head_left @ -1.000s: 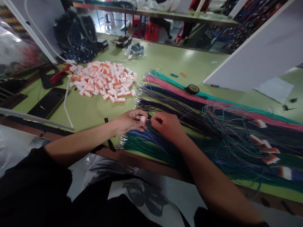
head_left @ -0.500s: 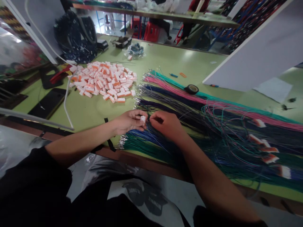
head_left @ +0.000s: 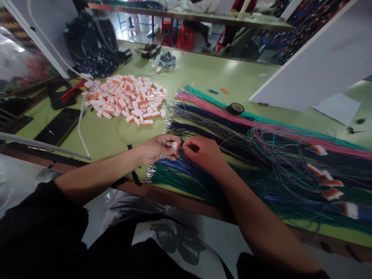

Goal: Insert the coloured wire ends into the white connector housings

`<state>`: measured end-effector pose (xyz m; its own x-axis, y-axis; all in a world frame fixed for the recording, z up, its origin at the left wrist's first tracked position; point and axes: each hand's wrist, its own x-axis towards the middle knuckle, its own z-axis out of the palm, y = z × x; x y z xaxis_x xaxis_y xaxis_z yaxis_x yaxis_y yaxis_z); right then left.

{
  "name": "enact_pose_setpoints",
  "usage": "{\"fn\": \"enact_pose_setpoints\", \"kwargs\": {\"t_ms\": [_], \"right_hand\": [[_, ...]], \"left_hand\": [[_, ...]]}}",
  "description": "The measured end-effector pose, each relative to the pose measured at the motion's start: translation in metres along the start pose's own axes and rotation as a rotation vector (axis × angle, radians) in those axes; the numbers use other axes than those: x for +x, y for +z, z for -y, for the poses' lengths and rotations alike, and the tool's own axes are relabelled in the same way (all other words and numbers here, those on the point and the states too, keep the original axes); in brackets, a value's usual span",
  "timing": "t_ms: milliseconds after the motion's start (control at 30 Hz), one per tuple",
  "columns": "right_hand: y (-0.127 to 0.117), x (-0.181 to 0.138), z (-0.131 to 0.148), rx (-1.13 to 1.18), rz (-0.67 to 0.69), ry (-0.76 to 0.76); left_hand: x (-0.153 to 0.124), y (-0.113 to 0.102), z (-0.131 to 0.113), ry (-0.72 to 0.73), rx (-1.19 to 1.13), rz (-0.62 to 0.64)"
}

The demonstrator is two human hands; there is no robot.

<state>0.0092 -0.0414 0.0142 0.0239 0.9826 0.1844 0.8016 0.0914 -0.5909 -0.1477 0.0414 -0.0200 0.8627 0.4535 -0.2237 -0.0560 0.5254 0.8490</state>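
Note:
My left hand (head_left: 158, 148) is closed on a small white connector (head_left: 174, 145), held just above the green table (head_left: 110, 135). My right hand (head_left: 203, 153) is closed in a pinch right against the connector, its fingertips on a thin wire end that meets the connector. Both hands hover over the near ends of the blue and green wire bundles (head_left: 186, 172). More wire bundles in pink, teal and dark colours (head_left: 221, 114) fan out to the right.
A heap of white and orange connectors (head_left: 128, 99) lies at the back left. A roll of black tape (head_left: 235, 108) sits beyond the wires. A dark bag (head_left: 91, 42) and a black phone (head_left: 59, 126) are at the left. Finished connectors (head_left: 325, 180) lie among wires at right.
My right hand has moved left, closing the small gap to the connector in my left hand. The left hand has barely moved.

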Motion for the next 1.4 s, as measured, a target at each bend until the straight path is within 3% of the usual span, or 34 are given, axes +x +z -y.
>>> {"fn": "enact_pose_setpoints", "kwargs": {"t_ms": [633, 900, 1000, 1100, 1200, 1233, 1300, 1400], "right_hand": [[0.003, 0.0, -0.001, -0.031, -0.003, -0.004], [0.009, -0.003, 0.005, -0.095, 0.006, 0.017], [-0.007, 0.002, 0.004, -0.075, 0.129, -0.018], [-0.043, 0.026, -0.016, -0.079, 0.312, -0.068], [-0.075, 0.063, -0.059, -0.382, -0.045, 0.196], [-0.08, 0.075, -0.074, -0.499, -0.094, 0.294], [-0.08, 0.092, -0.1, -0.671, -0.05, 0.414], [-0.071, 0.102, -0.121, -0.725, -0.004, 0.427]], "left_hand": [[0.0, 0.002, 0.0, -0.001, 0.032, -0.044], [-0.002, 0.009, 0.002, 0.001, 0.087, -0.124], [-0.002, 0.01, 0.002, -0.002, 0.088, -0.119], [-0.001, 0.011, 0.001, -0.019, 0.097, -0.09], [0.0, 0.012, 0.0, -0.038, 0.106, -0.077], [0.0, 0.012, 0.0, -0.041, 0.106, -0.072], [0.0, 0.011, 0.0, -0.044, 0.098, -0.062], [0.001, 0.01, 0.001, -0.046, 0.074, -0.046]]}}
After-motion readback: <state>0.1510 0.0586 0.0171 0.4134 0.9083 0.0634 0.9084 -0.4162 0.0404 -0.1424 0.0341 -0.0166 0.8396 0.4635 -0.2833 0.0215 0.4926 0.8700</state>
